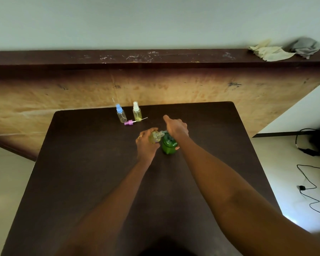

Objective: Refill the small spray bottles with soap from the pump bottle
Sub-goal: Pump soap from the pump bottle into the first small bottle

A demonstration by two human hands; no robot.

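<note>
Illumination is dim and mostly even. A warm bright patch falls on the plywood panel (155, 89) behind my table (81, 163); the dark tabletop reflects little. Glare marks the floor (292, 218) at lower right. Wide-angle distortion bends the frame edges. My left hand (146, 145) and right hand (175, 126) appear underexposed, detail soft.

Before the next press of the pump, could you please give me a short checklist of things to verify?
1. The small bottle is uncapped, its purple spray head lying on the table: ok.
2. The left hand grips the small bottle, tilted: ok.
3. Spout seated in the bottle's neck: cannot tell, partly hidden by the right hand.
4. The right hand is on the head of the green pump bottle: ok.
5. The green pump bottle stands on the table: ok.
6. The blue-capped bottle and the white-capped bottle stand apart from both hands: ok.
</note>
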